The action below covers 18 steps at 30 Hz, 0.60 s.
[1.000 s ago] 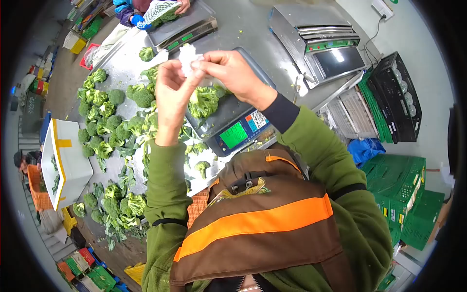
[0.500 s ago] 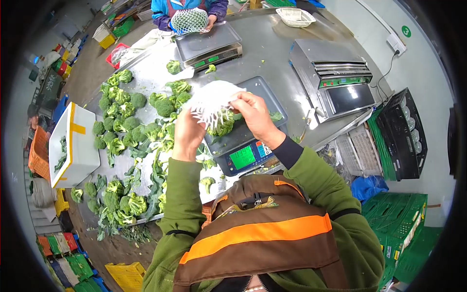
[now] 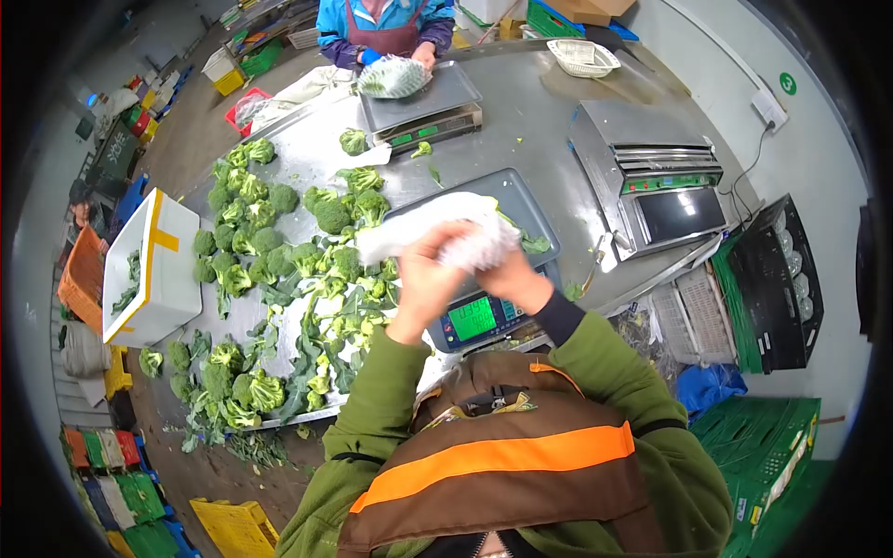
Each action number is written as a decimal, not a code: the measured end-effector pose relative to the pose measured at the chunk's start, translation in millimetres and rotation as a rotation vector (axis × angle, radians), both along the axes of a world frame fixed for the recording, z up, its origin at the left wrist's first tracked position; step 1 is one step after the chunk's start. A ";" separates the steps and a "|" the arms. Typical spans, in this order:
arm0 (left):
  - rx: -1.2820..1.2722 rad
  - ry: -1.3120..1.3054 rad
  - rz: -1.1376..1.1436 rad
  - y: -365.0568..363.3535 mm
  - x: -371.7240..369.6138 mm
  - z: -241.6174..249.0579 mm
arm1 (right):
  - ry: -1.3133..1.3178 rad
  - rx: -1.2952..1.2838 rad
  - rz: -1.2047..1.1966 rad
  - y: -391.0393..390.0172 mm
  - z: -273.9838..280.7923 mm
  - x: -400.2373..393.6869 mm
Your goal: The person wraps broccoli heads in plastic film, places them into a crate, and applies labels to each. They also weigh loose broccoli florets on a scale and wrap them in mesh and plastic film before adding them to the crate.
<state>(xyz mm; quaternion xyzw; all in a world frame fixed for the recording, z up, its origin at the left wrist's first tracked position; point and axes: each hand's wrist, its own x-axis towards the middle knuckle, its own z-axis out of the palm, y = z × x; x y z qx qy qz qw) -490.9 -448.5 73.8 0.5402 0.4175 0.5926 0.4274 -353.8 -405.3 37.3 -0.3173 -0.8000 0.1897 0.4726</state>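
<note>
Together, left hand (image 3: 423, 279) and right hand (image 3: 507, 270) grip white foam net (image 3: 437, 228).

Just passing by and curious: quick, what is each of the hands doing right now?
Left hand: closed on the white foam net, above the scale.
Right hand: closed on the same white foam net.

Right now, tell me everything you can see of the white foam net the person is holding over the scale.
The white foam net is a soft, open-mesh sleeve, foam by its look, bunched and stretched sideways into a long lumpy shape. Both hands grip it from below: the left hand near its middle, the right hand at its right end. It is held above the grey pan of the scale, clear of the steel table. Green shows at its right edge, likely broccoli inside, though what it wraps cannot be made out clearly.
</note>
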 end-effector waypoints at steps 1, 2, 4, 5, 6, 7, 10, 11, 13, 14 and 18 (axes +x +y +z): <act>0.046 0.195 -0.123 -7.5 6.0 2.5 | -0.116 -0.040 0.020 4.8 -15.3 20.8; 0.020 0.328 -0.085 -18.0 12.1 11.4 | -0.103 -0.009 -0.057 15.2 -37.4 44.8; 0.070 0.324 0.283 -10.6 15.4 -17.1 | -0.137 0.138 -0.337 30.3 -44.6 71.2; 0.069 0.263 0.505 -1.3 15.1 -34.2 | -0.179 0.253 -0.540 33.6 -39.3 77.6; -0.095 0.140 0.525 8.0 11.6 -34.0 | -0.314 0.461 -0.593 34.8 -25.7 81.6; -0.391 -0.214 0.321 15.7 9.3 -34.8 | -0.321 0.467 -0.580 34.9 -26.6 81.3; -0.462 -0.899 -0.200 32.3 37.0 -17.7 | -0.522 0.287 -0.642 30.4 -72.3 71.4; -0.371 -1.096 -0.315 33.3 58.8 7.6 | -0.324 -0.209 -0.393 14.5 -42.4 56.0; -0.266 -1.105 -0.461 41.5 83.5 -14.9 | -0.598 -0.234 -0.155 -13.6 -29.5 36.1; -0.087 -0.431 -0.316 32.2 80.5 -31.1 | -0.544 -0.212 -0.003 -22.2 -39.7 43.6; 0.031 0.441 0.195 10.5 43.8 5.5 | 0.003 -0.248 0.218 53.1 -37.8 76.1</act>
